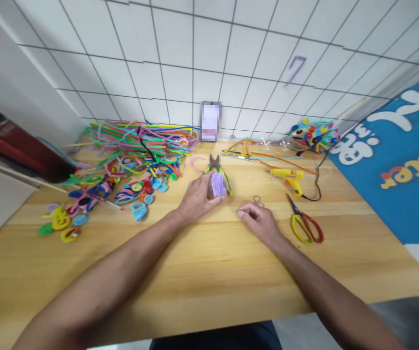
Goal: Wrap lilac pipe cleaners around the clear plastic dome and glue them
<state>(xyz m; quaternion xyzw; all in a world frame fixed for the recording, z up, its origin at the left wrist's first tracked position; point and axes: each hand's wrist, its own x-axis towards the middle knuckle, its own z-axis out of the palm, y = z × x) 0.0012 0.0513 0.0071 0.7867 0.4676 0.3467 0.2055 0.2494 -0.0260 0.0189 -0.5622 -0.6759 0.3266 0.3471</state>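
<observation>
My left hand [197, 197] is closed around the side of a small purple, ridged, rounded object [219, 185], held just above the wooden table. Its exact kind is unclear. Right behind it lie pliers [215, 162] with green and yellow handles, partly covered by the object and the hand. My right hand [260, 220] rests low over the table to the right, its fingers curled and pressed together; whatever may be in them is hidden. Close behind those fingers lie small grey rings [257, 200].
Scissors [305, 226] with yellow and red handles and a yellow glue gun [292, 179] with a cord lie at right. Colourful pipe cleaners [140, 138] and button-like pieces [139, 210] spread on the left. A phone [210, 121] leans on the tiled wall.
</observation>
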